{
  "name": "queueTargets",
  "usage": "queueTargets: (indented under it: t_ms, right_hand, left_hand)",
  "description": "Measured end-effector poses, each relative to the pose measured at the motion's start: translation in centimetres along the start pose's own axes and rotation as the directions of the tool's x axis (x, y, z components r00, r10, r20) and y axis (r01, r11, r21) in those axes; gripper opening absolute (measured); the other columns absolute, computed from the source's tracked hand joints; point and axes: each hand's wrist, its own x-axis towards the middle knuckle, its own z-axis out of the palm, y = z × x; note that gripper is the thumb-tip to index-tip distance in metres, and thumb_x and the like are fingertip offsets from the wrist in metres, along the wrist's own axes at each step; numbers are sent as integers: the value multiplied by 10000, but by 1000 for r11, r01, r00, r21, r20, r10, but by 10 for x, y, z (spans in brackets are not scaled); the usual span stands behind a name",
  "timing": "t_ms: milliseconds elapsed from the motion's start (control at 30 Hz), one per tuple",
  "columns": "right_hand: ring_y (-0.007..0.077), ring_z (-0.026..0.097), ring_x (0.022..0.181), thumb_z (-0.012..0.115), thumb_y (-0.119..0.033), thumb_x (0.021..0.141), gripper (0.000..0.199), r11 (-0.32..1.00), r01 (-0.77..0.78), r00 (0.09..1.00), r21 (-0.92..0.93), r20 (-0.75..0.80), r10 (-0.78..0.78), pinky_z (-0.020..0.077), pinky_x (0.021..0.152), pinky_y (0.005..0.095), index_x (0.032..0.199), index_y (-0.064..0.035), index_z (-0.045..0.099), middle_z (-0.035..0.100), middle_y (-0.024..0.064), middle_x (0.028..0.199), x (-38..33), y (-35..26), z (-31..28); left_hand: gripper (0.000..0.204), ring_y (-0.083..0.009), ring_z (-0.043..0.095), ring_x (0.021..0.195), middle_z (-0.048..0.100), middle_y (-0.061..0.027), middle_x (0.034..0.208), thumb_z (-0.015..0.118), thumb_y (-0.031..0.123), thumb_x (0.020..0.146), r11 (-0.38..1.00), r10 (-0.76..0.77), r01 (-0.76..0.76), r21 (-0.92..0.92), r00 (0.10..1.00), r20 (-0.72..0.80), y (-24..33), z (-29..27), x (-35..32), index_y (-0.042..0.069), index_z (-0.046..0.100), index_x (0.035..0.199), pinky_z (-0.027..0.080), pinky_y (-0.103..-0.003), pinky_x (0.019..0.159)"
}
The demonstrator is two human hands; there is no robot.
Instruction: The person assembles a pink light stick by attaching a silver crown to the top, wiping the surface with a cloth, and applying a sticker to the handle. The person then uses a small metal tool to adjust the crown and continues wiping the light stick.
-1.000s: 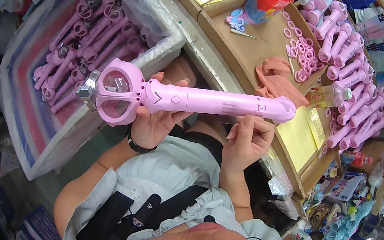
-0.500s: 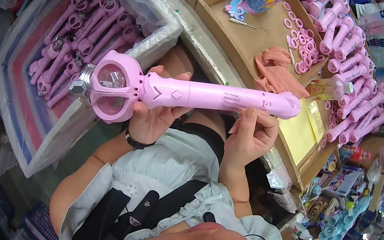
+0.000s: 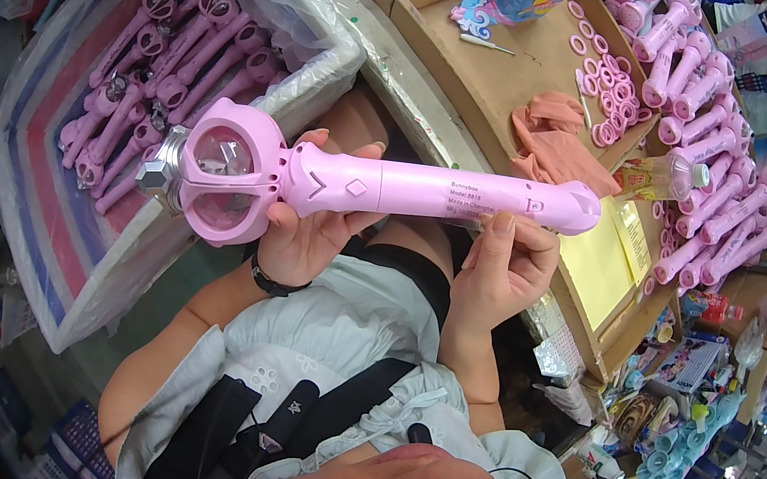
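A pink toy wand [image 3: 362,183] lies level across the middle of the view. It has a round cage-like head with a clear ball inside and a silver faceted tip pointing left. My left hand [image 3: 302,241] grips it from below, just beside the head, with fingers showing behind the shaft. The pinched fingers of my right hand [image 3: 503,270] touch the lower edge of the handle, beside small dark print. Whether they hold a thin clear film there or only the handle's edge, I cannot make out.
At left, a plastic-lined striped bin [image 3: 82,285] holds several similar wands. To the right, a cardboard tray [image 3: 492,75] contains pink rings [image 3: 610,100], an orange cloth [image 3: 553,136] and yellow sheets [image 3: 591,274]. Beyond it are piled pink handles [image 3: 717,184] and a bottle [image 3: 663,177].
My hands and the wand keep almost the same place. The print on the handle shows sharper. At the upper right, another person's arm has shifted slightly.
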Motion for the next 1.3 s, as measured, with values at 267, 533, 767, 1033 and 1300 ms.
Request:
queueTargets:
  t_ms: [267, 533, 767, 1033, 1300]
  right_hand:
    - [47, 472, 508, 649, -34, 909, 148, 1000, 15, 1000, -21, 10, -15, 358, 420, 164, 881, -32, 503, 647, 120, 809, 0, 2, -1]
    - [53, 474, 501, 648, -34, 908, 152, 998, 24, 1000, -54, 19, -23, 369, 414, 170, 877, -28, 500, 644, 122, 813, 0, 6, -3]
    - [55, 473, 496, 646, -31, 909, 152, 998, 9, 1000, -61, 16, -8, 369, 410, 172, 877, -28, 498, 636, 116, 808, 0, 7, -4]
    - [59, 484, 540, 638, -15, 910, 153, 995, 52, 998, -84, 38, -49, 391, 452, 176, 891, -21, 486, 621, 111, 840, -1, 14, -6]
    - [78, 550, 796, 740, 29, 816, 347, 998, 5, 997, -69, 75, 0, 468, 692, 197, 1022, -39, 469, 562, 63, 935, -6, 22, -5]
  left_hand:
    - [871, -351, 350, 1386, 293, -208, 1514, 709, 509, 789, 1000, 9, -9, 5, 1000, -12, -1, -1, -1, 237, 219, 1457, 358, -507, 1127]
    - [862, -362, 342, 1389, 286, -214, 1517, 696, 504, 800, 1000, 20, -20, 4, 1000, 11, -2, -2, -1, 237, 219, 1467, 342, -515, 1135]
    - [857, -364, 334, 1393, 276, -220, 1520, 694, 492, 805, 1000, 23, -23, -2, 1000, 19, -1, -4, -1, 233, 217, 1468, 334, -510, 1141]
    - [893, -373, 343, 1387, 284, -239, 1512, 749, 454, 776, 997, 69, -69, 22, 998, 17, -4, -6, -5, 218, 232, 1465, 341, -510, 1132]
    - [930, -421, 385, 1349, 326, -292, 1477, 792, 420, 767, 965, 106, -155, 210, 968, 226, 1, -36, -18, 163, 232, 1463, 360, -522, 1096]
